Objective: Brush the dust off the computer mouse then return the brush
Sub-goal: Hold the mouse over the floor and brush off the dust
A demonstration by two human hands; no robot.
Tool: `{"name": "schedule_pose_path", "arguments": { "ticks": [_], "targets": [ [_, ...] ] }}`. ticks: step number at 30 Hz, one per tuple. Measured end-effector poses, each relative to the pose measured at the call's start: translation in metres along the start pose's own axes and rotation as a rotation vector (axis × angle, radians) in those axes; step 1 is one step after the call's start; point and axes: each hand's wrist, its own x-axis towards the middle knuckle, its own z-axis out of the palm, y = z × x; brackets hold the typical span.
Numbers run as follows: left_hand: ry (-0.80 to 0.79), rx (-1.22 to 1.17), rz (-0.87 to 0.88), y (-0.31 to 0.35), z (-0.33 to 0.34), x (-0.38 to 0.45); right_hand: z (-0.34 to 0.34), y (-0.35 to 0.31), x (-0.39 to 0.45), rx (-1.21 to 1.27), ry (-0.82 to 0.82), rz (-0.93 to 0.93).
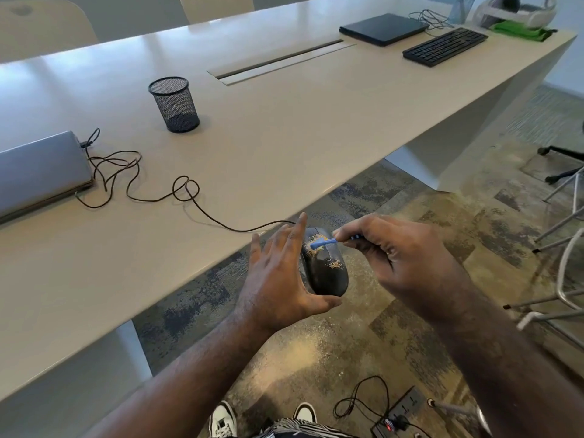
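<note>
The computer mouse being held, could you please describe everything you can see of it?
The computer mouse is black, smooth and rounded, like plastic. The left hand holds it off the table's edge, over the floor, top tilted towards the camera. Tan dust lies in patches near its front and middle. The blue brush, held by the right hand, touches its front. Its thin dark cable trails back across the table.

One head-worn camera looks forward and down, close over the table (284,147) edge.
</note>
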Motion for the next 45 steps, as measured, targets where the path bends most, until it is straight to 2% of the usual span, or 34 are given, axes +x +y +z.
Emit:
{"name": "schedule_pose_path", "arguments": {
  "ticks": [8, 16, 20, 25, 29, 33, 40, 45],
  "targets": [
    [0.016, -0.002, -0.023, -0.004, -0.003, -0.002, -0.007, 0.005, -0.006, 0.008, -0.114, 0.006],
    [0.012, -0.025, -0.017, -0.005, -0.004, -0.001, -0.016, 0.009, -0.009, -0.003, 0.003, -0.007],
    [0.020, -0.047, -0.019, -0.004, -0.003, 0.000, -0.007, 0.008, -0.011, 0.018, -0.051, -0.031],
    [0.030, -0.057, -0.028, -0.009, -0.004, -0.002, -0.013, 0.019, -0.017, -0.019, -0.065, 0.042],
    [0.032, -0.070, -0.030, -0.010, -0.005, -0.002, -0.016, 0.020, -0.017, 0.009, 0.039, 0.111],
    [0.026, -0.074, -0.023, -0.009, -0.005, -0.002, -0.009, 0.014, -0.014, 0.055, 0.144, 0.097],
    [0.054, -0.088, -0.037, -0.010, -0.007, -0.001, -0.004, 0.017, -0.021, 0.064, 0.019, 0.121],
    [0.050, -0.077, -0.052, -0.013, -0.006, -0.001, -0.009, 0.016, -0.023, 0.091, 0.079, 0.113]
  ]
}}
